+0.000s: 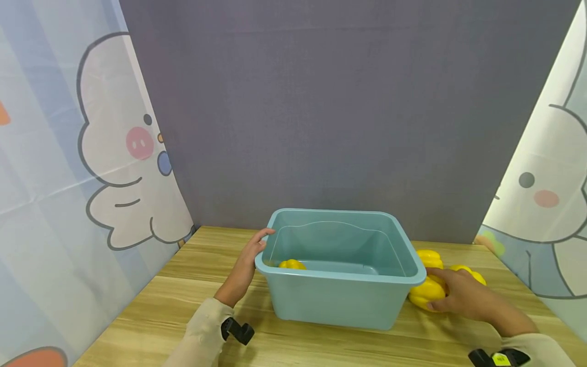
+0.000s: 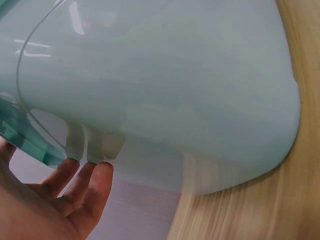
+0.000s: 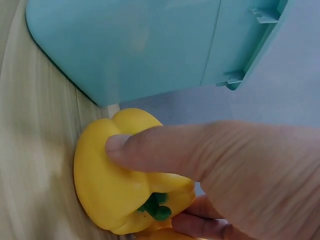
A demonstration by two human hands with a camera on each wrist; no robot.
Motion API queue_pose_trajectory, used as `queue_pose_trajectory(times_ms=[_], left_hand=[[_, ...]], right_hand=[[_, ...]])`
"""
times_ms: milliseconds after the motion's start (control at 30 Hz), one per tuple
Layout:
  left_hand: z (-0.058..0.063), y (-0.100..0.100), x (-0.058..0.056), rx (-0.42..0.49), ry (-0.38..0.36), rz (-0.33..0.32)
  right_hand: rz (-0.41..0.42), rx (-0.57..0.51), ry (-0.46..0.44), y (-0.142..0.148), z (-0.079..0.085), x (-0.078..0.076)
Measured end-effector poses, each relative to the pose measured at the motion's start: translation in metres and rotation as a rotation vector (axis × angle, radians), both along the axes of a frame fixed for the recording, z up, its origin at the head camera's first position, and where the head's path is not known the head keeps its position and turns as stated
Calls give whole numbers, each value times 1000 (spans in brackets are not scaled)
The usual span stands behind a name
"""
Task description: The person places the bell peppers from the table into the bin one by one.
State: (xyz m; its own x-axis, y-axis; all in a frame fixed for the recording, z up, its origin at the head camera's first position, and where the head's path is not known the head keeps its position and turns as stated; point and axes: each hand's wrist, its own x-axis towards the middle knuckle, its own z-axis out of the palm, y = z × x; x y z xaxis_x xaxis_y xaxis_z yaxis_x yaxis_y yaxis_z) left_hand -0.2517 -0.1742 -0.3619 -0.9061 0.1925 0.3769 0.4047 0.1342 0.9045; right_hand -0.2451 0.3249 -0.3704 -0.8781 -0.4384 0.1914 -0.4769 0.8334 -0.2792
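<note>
A light blue plastic bin (image 1: 337, 303) stands on the wooden table. My left hand (image 1: 243, 265) holds its left rim, and in the left wrist view the fingertips (image 2: 101, 175) touch the outer wall under the rim. To the right of the bin, my right hand (image 1: 472, 295) grips a yellow bell pepper (image 3: 100, 170) with a green stem, thumb on its side and other fingers partly hidden behind it. Two more yellow peppers lie close by, one behind (image 1: 428, 256) and one to the right (image 1: 478, 276). Inside the bin, at its left, another yellow pepper (image 1: 292, 264) shows its top.
Behind the table (image 1: 151, 311) rises a grey cloth backdrop (image 1: 330, 112). Printed curtains with cartoon animals hang at the left (image 1: 50, 204) and the right (image 1: 545, 229). The bin's right wall stands close beside the peppers.
</note>
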Motion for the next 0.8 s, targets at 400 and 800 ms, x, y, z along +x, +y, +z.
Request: queue_pose_trajectory(times_ms=[400, 800], left_hand=[[-1, 0, -2, 5, 0, -2], [-1, -1, -3, 13, 7, -21]], right_hand=[[-9, 20, 45, -4, 0, 0], [-5, -31, 79, -7, 2, 1]])
